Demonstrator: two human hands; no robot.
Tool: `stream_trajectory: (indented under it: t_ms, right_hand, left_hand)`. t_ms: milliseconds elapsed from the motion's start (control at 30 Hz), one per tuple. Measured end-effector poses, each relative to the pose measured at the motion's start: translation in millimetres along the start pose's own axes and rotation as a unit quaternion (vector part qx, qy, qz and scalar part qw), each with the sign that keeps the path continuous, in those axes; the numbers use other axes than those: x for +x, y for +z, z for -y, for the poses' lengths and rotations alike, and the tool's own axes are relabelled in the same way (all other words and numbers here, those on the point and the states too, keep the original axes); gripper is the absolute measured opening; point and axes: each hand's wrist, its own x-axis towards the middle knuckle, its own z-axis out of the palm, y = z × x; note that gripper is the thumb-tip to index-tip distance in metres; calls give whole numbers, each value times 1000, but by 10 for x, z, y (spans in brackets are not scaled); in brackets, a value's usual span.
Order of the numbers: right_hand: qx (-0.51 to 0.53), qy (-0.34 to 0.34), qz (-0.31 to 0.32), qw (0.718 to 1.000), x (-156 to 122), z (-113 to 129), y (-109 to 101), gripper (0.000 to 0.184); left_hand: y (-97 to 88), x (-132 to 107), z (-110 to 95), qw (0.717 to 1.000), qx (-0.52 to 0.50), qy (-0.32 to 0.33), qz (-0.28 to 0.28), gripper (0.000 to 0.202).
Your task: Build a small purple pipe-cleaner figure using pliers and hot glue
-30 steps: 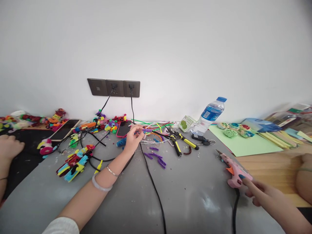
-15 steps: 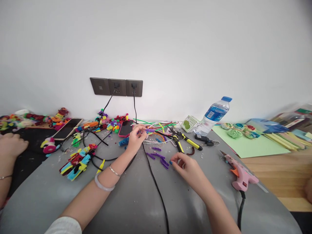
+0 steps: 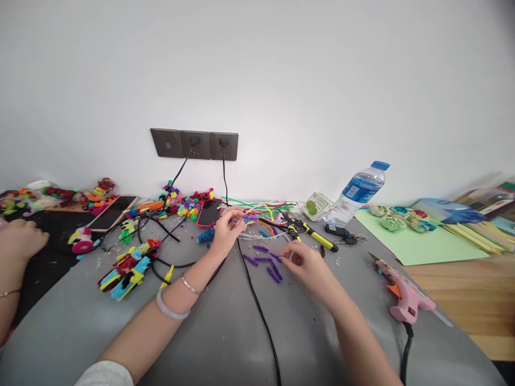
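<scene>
My left hand [image 3: 228, 231] is raised a little over the table, thumb and fingers closed on a purple pipe cleaner piece [image 3: 251, 218]. Lower and to the right, my right hand [image 3: 300, 262] pinches the end of another short purple pipe cleaner piece [image 3: 274, 256]. Several more cut purple pieces [image 3: 274, 275] lie on the grey table [image 3: 217, 343] just left of its fingertips. Behind the hands, long loose pipe cleaners [image 3: 277, 206] are spread near yellow-and-black pliers [image 3: 319, 237].
A pink glue gun [image 3: 410, 300] lies at the right. Behind it are a tilted water bottle [image 3: 359, 193], keys [image 3: 346, 234] and green paper [image 3: 422, 249]. A black cable [image 3: 257, 305] crosses the table. Colourful pipe cleaner figures [image 3: 131, 268] lie left, near another person's hand [image 3: 22, 238].
My right hand has moved slightly up and taken hold of a purple piece from the small pile. The left hand keeps its hold, and the view has shifted slightly.
</scene>
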Motion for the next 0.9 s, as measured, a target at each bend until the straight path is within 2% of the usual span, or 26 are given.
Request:
stream_trajectory:
  t_ms: [100,200,333,400,500,667,800,900]
  right_hand:
    - [29,45,5,999,29,-81,-252,11]
    - [64,65,13,996,152,-89,-498,26]
    - [52,54,-32,997,460,37,-677,39]
    - [63,30,-20,997,647,118,-685,39]
    - [108,-23,66,992,917,219,-637,35]
    - [107,-32,183,977,1188,361,-521,30]
    - [121,-48,211,969,1220,465,-452,32]
    - [127,-66,214,966,1216,509,-423,32]
  left_hand:
    - [2,-1,-6,1000,-1,1,0,13]
    - [2,3,-14,1000,-8,-3,7,13]
    - [3,3,-23,1000,-13,-8,14,13]
    - [1,-1,-21,1000,-8,-3,16,11]
    - [-3,-9,-4,1000,-5,-1,21,10]
    - [4,-19,15,1000,-11,-17,21,10]
    - [22,-17,-13,999,-20,-24,8,13]
    - [32,-17,-44,998,-37,-53,4,16]
